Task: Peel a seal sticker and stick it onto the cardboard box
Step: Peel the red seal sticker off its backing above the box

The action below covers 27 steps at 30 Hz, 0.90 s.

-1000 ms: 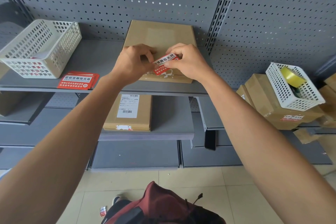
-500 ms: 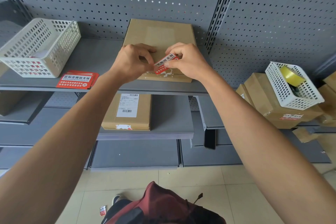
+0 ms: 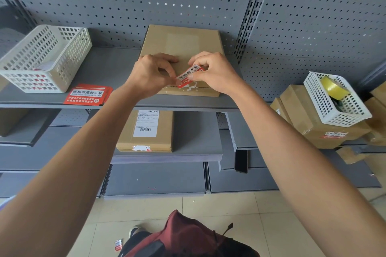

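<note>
Pinching seal sticker [image 3: 189, 76] — both hands

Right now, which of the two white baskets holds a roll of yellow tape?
The white basket on the right, sitting tilted on a cardboard box, holds the yellow tape roll. The left basket on the shelf shows no tape.

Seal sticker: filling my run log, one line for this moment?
red seal sticker | pinched by left hand, right hand | over brown cardboard box
</note>
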{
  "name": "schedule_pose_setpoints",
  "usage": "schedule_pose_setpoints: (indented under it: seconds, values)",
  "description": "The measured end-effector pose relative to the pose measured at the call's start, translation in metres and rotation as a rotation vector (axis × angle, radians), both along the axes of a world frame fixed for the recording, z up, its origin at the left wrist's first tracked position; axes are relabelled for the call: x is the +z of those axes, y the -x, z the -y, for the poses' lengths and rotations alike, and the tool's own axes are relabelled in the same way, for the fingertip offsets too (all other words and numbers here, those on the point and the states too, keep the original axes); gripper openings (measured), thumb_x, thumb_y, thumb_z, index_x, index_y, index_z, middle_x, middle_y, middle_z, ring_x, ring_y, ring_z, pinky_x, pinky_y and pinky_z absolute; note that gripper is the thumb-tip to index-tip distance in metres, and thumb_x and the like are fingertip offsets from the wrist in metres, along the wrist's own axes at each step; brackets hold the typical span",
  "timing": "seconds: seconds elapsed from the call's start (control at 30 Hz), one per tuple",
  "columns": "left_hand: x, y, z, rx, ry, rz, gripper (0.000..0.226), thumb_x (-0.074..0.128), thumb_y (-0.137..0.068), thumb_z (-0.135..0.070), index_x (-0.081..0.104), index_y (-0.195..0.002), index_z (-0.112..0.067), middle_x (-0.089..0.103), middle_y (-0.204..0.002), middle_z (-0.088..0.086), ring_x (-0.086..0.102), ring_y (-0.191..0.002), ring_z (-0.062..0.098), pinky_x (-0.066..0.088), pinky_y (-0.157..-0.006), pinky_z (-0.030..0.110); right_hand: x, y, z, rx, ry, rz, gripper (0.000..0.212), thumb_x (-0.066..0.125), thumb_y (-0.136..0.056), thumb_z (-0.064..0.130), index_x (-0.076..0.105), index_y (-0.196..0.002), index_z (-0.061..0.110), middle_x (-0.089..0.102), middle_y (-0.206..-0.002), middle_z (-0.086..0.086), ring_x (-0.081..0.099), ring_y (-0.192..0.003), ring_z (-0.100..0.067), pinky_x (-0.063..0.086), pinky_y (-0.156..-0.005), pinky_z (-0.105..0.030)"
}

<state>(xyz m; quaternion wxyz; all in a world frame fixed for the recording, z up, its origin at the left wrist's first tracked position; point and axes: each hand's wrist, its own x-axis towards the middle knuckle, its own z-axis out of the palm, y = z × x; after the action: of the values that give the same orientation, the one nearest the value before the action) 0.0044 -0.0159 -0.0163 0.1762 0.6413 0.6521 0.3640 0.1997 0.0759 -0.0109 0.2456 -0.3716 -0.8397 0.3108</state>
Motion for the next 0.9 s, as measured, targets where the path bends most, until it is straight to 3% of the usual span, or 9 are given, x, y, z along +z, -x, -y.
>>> schedule_pose_setpoints:
  seconds: [0.3,0.53,0.9]
  values:
    - [0.0008,0.0002,0.0005,-0.005,0.008,0.029,0.019,0.089,-0.069,-0.019,0.075,-0.069,-0.031,0.066,-0.118,-0.015,0.063,-0.110,0.008,0.050,-0.099,0.029,0.0002,0.0000,0.0019,-0.006,0.016,-0.011,0.011,0.082,-0.079,0.017,0.078,-0.090,0.018,0.068,-0.110,0.009,0.057,-0.078,0.004,0.039,-0.070,-0.010]
    - [-0.0015,0.0006,-0.0014,0.018,0.010,0.055,0.013,0.088,-0.068,-0.021,0.077,-0.070,-0.026,0.067,-0.118,-0.015,0.062,-0.102,-0.003,0.045,-0.087,0.013,0.0003,-0.0002,0.0023,-0.005,-0.004,-0.008,0.012,0.081,-0.080,0.016,0.078,-0.091,0.016,0.068,-0.112,0.007,0.056,-0.077,0.006,0.038,-0.066,-0.003]
    - [-0.0015,-0.0002,-0.0012,0.009,0.001,0.083,0.016,0.088,-0.067,-0.017,0.076,-0.068,-0.029,0.067,-0.116,-0.014,0.063,-0.105,0.000,0.051,-0.095,0.025,-0.0004,0.0005,0.0025,-0.012,-0.011,0.005,0.012,0.080,-0.081,0.016,0.078,-0.093,0.015,0.068,-0.113,0.008,0.058,-0.080,0.005,0.037,-0.064,-0.002]
